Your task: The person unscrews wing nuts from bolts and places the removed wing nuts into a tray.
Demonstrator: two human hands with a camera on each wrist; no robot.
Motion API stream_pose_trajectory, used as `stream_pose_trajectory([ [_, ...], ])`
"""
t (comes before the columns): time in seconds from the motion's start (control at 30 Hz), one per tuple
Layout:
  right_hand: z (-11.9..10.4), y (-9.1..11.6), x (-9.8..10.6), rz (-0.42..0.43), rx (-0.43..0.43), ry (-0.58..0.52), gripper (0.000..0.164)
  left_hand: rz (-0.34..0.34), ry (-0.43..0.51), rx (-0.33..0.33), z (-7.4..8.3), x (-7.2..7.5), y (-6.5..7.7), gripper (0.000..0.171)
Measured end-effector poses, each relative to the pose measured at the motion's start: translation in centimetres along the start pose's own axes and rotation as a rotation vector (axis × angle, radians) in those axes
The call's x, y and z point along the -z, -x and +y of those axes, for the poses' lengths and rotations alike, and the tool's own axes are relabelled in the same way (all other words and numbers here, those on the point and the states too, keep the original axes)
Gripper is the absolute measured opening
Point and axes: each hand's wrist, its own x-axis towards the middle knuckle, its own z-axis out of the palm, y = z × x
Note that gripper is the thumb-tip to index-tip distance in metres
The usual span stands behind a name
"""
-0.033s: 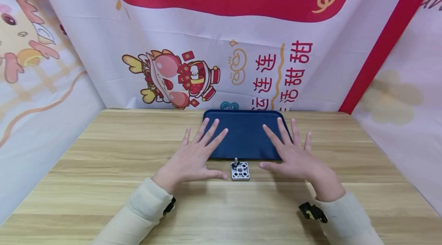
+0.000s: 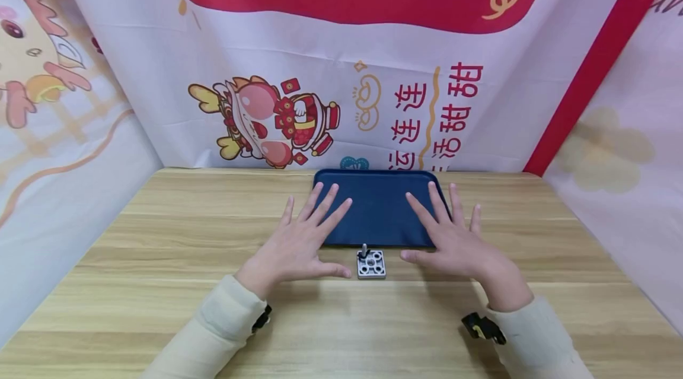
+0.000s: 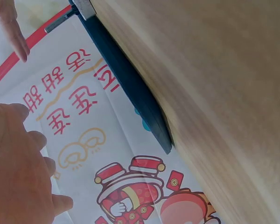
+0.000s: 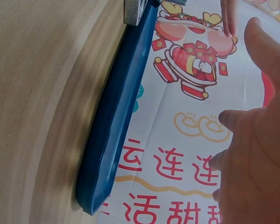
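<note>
A small square grey metal block (image 2: 371, 265) with round holes lies on the table between the two hands. From its back left corner a threaded bolt (image 3: 60, 21) stands up, with a black part around its base. Left of the block, my left hand (image 2: 292, 247) hovers palm down, fingers straight and spread, holding nothing. My right hand (image 2: 458, 245) is spread the same way on the other side, also holding nothing. Both thumbs point inward at the block without touching it. Behind the block lies a dark blue tray (image 2: 379, 210), its side edges partly covered by fingers in the head view.
The wooden table (image 2: 363, 331) carries the tray near its back edge. A printed cloth (image 2: 341, 70) hangs behind, with more cloth at both sides. Below each sleeve cuff a black wrist device (image 2: 482, 328) is partly visible.
</note>
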Motion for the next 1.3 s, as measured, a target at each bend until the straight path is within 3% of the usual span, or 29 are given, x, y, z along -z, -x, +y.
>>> stream_pose_trajectory([
  [0.4, 0.0, -0.1, 0.3, 0.001, 0.017, -0.003, 0.102, -0.049, 0.01, -0.004, 0.1, 0.3, -0.1, 0.113],
  [0.67, -0.7, -0.5, 0.1, 0.032, 0.072, -0.027, 0.092, -0.165, 0.154, -0.014, 0.8, 0.6, 0.1, 0.095],
  [0.83, -1.1, -0.8, -0.5, 0.05, 0.12, -0.039, 0.085, -0.159, 0.217, -0.014, 1.0, 0.5, 0.3, 0.082],
  [1.03, -1.3, -0.9, -0.8, 0.062, 0.141, -0.04, 0.077, -0.117, 0.185, -0.037, 1.0, 0.2, -0.2, 0.064],
  [1.3, -1.6, -1.0, -1.0, 0.02, 0.17, -0.049, 0.065, -0.185, 0.156, -0.022, 1.4, -0.1, -1.4, 0.05],
])
